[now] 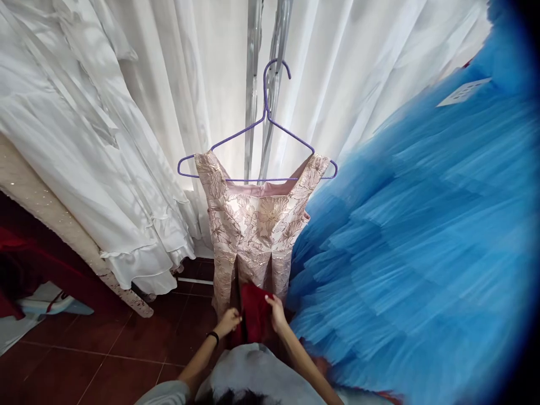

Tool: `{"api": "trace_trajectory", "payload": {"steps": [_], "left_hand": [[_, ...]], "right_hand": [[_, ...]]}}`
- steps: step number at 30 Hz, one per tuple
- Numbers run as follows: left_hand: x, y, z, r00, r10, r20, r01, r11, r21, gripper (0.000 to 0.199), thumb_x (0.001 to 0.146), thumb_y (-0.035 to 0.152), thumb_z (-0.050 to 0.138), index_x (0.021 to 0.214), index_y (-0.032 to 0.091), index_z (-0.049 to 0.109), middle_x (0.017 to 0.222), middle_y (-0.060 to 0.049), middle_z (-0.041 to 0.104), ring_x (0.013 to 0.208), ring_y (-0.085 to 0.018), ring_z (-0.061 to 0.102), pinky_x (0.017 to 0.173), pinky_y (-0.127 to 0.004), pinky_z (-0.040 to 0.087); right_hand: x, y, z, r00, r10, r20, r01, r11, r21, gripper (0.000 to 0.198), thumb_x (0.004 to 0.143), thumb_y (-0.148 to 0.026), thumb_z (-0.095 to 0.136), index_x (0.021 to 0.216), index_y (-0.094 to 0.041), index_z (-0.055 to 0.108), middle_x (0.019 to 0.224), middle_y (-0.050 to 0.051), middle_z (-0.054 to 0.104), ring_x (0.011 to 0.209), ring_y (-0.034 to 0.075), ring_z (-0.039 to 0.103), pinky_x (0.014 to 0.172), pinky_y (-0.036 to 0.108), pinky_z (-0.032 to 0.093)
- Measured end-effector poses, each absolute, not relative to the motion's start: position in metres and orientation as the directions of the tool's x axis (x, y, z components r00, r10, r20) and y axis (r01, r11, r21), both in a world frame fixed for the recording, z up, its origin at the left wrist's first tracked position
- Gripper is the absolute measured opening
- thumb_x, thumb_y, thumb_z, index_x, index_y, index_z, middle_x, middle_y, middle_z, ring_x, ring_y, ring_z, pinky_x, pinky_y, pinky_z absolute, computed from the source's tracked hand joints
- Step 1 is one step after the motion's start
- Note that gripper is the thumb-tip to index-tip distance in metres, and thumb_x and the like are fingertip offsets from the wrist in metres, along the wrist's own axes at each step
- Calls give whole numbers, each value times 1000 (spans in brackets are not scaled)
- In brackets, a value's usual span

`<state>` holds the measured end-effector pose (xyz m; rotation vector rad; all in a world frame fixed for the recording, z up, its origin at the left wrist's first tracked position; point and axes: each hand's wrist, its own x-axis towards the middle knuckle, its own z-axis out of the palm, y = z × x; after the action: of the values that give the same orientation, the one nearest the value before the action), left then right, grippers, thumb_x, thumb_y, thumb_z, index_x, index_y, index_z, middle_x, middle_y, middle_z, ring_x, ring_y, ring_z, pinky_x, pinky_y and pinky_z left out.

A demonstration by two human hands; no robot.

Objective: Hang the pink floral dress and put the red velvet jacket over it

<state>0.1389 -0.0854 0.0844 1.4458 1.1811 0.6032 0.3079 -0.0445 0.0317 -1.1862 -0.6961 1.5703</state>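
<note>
Behind the dress (258, 222), the white curtain (327, 62) glowed brightly; below the dress, the floor (126, 343) lay dim, the red cloth (255, 312) looked blurred, and far right blackness curved inward.

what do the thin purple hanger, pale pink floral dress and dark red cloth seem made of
Thin purple hanger: probably plastic-coated wire, smooth, with an even, slim bar. Pale pink floral dress: brocade-like fabric, shiny, its flowers glinting gold. Dark red cloth in the right hand: soft-looking fabric, perhaps matte velvet; it drapes, but blur hides its weave.
</note>
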Motion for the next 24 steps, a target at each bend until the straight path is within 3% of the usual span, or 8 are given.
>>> {"api": "trace_trajectory", "payload": {"steps": [2, 6, 11, 14, 17, 19, 21, 24], "left_hand": [[126, -67, 83, 319, 921, -221, 346, 104, 932, 53, 80, 72, 52, 66, 21, 45, 51, 7, 31, 41, -9, 30, 41, -24, 28], [108, -36, 105, 293, 953, -72, 352, -38, 935, 48, 76, 65, 60, 70, 18, 49, 72, -1, 49, 71, -16, 49, 68, -31, 45], [113, -42, 189, 302, 947, 109, 305, -204, 930, 38, 93, 54, 42, 78, 20, 49, 77, -2, 50, 77, -17, 47, 77, -31, 43], [117, -53, 242, 321, 923, 212, 215, -289, 933, 35, 86, 54, 57, 92, 20, 54, 87, -3, 58, 82, -18, 54, 79, -30, 45], [119, -53, 250, 569, 821, 44, 323, -272, 906, 47, 65, 46, 80, 100, 21, 61, 98, -3, 66, 88, -21, 59, 79, -29, 47], [117, -47, 227, 674, 720, -165, 459, -234, 857, 35, 60, 42, 81, 78, 18, 64, 78, 0, 66, 71, -19, 57, 65, -28, 45], [110, -41, 199, 687, 671, -279, 530, -200, 824, 32, 63, 43, 76, 59, 17, 57, 59, 1, 57, 57, -15, 48, 54, -28, 39], [91, -38, 184, 573, 789, -224, 492, -112, 863, 36, 77, 48, 60, 66, 15, 60, 64, -2, 60, 60, -15, 50, 58, -28, 42]], "right_hand": [[319, -32, 71, -32, 953, -302, -412, -288, -865, 32, 56, -44, 79, 79, -23, 72, 78, 2, 74, 79, 26, 70, 82, 39, 55], [340, -21, 169, -112, 987, -115, -430, -152, -890, 35, 58, -38, 81, 86, -19, 74, 81, 5, 75, 76, 24, 70, 78, 35, 56], [373, -19, 263, 89, 994, 69, -410, 99, -907, 30, 59, -42, 74, 82, -23, 70, 77, 3, 74, 71, 24, 70, 70, 37, 58], [390, -21, 303, 205, 958, 199, -376, 265, -888, 24, 58, -39, 66, 77, -24, 67, 73, 3, 72, 74, 26, 70, 75, 40, 58], [398, -23, 336, 278, 928, 250, -409, 349, -843, 13, 57, -32, 58, 67, -24, 60, 67, 0, 67, 67, 21, 65, 71, 35, 58], [405, -20, 350, 288, 909, 300, -457, 406, -792, 11, 52, -24, 57, 63, -24, 55, 64, -3, 63, 61, 14, 60, 64, 28, 55], [423, -16, 356, 303, 865, 400, -488, 501, -715, 16, 46, -16, 56, 59, -22, 49, 54, -7, 53, 49, 8, 48, 52, 20, 47], [466, -11, 347, 297, 800, 521, -395, 600, -696, 21, 47, -16, 58, 55, -21, 39, 41, -10, 35, 38, 6, 26, 39, 18, 28]]}}
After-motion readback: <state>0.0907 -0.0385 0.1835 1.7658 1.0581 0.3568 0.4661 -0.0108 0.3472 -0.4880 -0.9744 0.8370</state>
